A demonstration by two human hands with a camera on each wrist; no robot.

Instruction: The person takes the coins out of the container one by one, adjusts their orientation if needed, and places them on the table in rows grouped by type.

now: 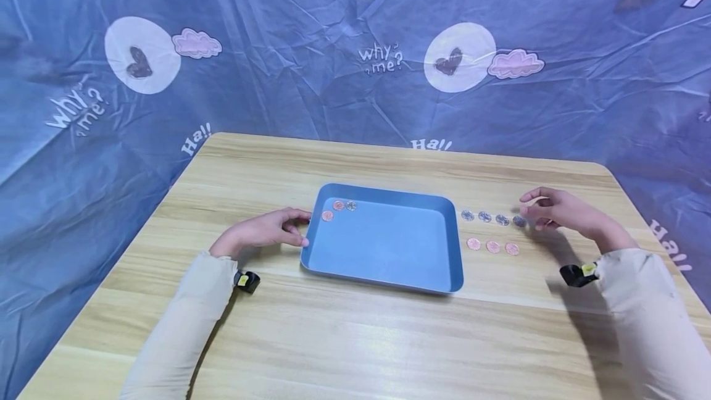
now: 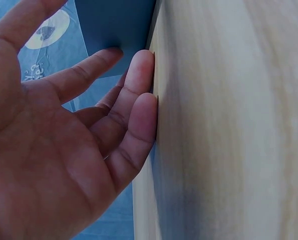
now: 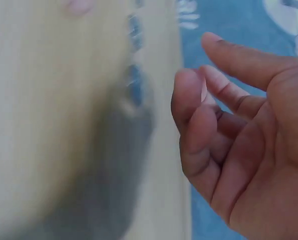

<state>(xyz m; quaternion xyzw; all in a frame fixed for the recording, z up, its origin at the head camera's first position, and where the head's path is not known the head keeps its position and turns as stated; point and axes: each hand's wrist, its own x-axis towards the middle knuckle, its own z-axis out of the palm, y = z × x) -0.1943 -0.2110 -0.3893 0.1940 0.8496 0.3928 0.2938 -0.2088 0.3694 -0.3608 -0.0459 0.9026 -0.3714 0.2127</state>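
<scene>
A blue rectangular tray (image 1: 383, 236) sits on the wooden table. My left hand (image 1: 272, 227) is at its left wall, with fingertips touching the outside; the left wrist view shows a fingertip (image 2: 112, 54) against the wall and other fingers resting low by the tabletop. Inside the tray's far left corner lie two copper coins (image 1: 338, 205) and one silver coin (image 1: 351, 205). Right of the tray runs a row of several silver coins (image 1: 485, 217), with three copper coins (image 1: 492, 247) nearer me. Over the row's right end hovers my right hand (image 1: 566, 212), fingers loosely bent, holding nothing visible.
The wooden table (image 1: 355, 338) reaches back to a blue printed cloth (image 1: 311, 79) hanging behind it and along the sides. Each wrist wears a black band device (image 1: 248, 281) just below a light sleeve.
</scene>
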